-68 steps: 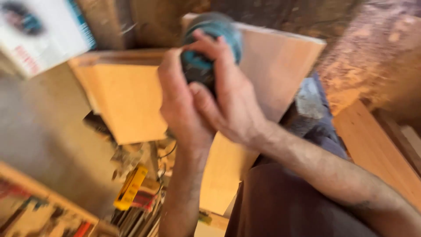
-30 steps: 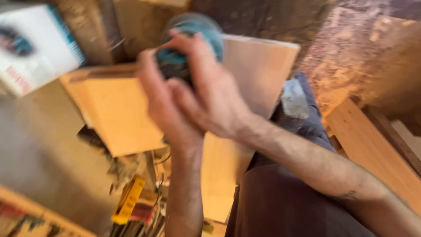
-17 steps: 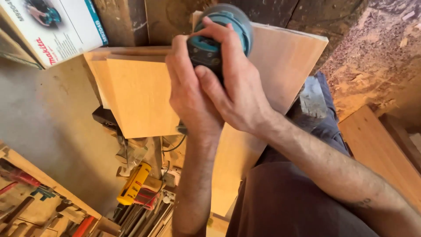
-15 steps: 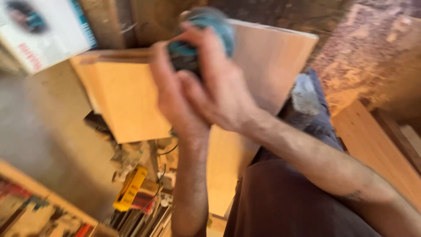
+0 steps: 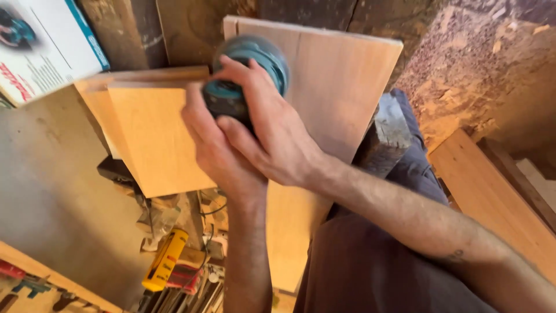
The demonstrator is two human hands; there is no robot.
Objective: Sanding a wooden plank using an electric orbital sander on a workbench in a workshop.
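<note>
A teal and black round sander (image 5: 255,64) rests on a long pale wooden board (image 5: 341,87) that runs away from me. My right hand (image 5: 272,133) lies over the top and back of the sander, fingers curled around it. My left hand (image 5: 214,145) grips the sander's body from the left side, under the right hand. A second, smaller board (image 5: 156,133) sticks out to the left beneath the sander.
A white and blue tool box (image 5: 40,46) stands at the top left. Below are a yellow tool (image 5: 165,261) and several hand tools on a cluttered shelf. Sawdust covers the floor (image 5: 480,69) at the right, beside a wooden plank (image 5: 492,197).
The sander and both hands have slid back and forth along the board, ending a little lower and left of where they were half a second ago.
</note>
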